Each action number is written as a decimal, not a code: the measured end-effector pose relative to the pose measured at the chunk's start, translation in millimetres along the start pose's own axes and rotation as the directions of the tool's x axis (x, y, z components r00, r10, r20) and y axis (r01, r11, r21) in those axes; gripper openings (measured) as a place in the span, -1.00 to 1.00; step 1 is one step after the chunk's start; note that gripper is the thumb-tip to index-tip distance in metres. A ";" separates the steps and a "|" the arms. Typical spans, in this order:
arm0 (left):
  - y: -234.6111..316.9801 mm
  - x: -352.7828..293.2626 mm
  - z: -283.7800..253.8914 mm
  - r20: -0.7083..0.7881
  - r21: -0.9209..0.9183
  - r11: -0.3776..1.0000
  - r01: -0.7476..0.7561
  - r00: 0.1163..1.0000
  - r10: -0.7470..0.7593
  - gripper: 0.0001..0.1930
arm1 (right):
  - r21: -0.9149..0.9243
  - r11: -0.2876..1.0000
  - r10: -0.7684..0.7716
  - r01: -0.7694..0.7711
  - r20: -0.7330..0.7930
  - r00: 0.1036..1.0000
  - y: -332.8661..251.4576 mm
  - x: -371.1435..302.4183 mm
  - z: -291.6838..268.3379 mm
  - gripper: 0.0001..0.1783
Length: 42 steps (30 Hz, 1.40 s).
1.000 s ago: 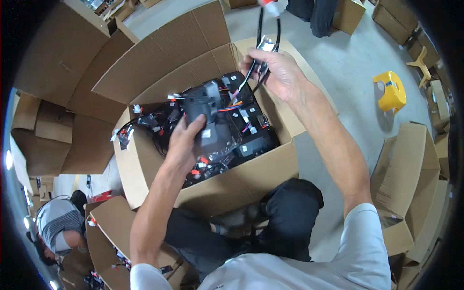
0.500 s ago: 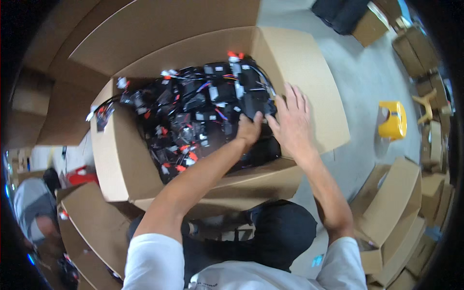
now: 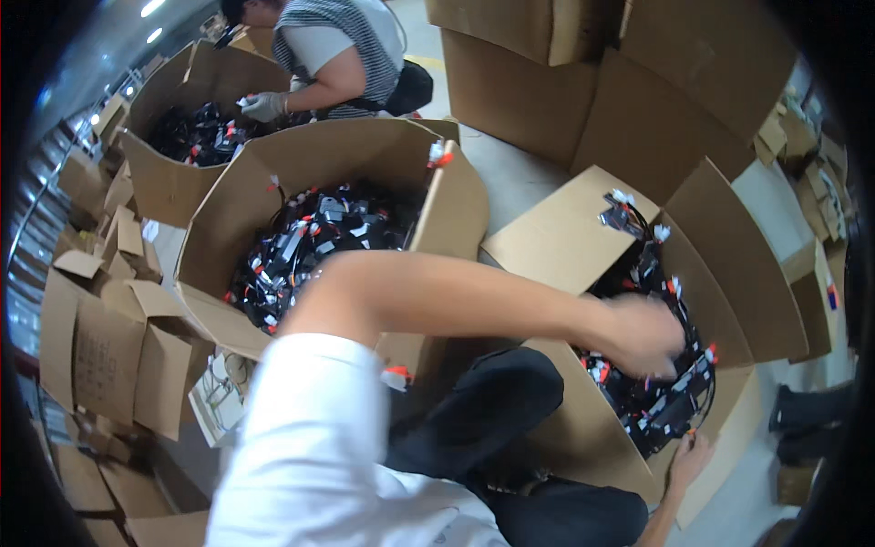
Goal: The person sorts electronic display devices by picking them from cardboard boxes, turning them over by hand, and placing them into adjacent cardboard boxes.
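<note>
Black-wrapped packs [image 3: 670,410] with thin wires and red and white connectors fill the cardboard box [image 3: 583,410] on my right. My left arm stretches across to that box, and my left hand [image 3: 645,335] is over the packs, its fingers smeared by motion. Whether it holds anything cannot be made out. At the near right side of the same box, my right hand [image 3: 690,463] rests by the flap, thumb and finger apart, close to a black cable. A few packs with white connectors [image 3: 624,215] lie at the box's far corner.
A second open box [image 3: 214,205] of similar packs stands to the left. Behind it, a gloved person [image 3: 333,64] crouches at another box [image 3: 159,187]. Tall cardboard panels [image 3: 519,100] stand at the back. Cartons [image 3: 105,351] are piled at far left.
The view has swung left, bringing the other boxes and the gloved person into sight. My left hand has left its spot beside my right hand; the two are now farther apart.
</note>
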<state>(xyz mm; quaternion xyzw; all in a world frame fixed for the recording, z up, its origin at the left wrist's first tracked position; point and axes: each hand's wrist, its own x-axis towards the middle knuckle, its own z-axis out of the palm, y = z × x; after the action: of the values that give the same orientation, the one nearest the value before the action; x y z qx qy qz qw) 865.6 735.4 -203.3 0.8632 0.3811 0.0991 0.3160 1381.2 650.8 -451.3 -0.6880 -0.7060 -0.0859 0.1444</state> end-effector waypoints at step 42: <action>-79.4 -553.6 -26.8 -0.476 -0.296 0.950 0.096 0.848 -0.234 0.22 | 0.976 -0.192 -0.157 -0.101 0.071 0.985 -733.6 29.1 -206.8 -0.76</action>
<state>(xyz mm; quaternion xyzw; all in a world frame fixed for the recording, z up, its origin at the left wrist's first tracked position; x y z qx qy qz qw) 425.4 389.6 -193.1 0.7211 0.5074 0.3433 0.3234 667.7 583.8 -190.0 -0.3137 -0.5386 0.5450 0.5607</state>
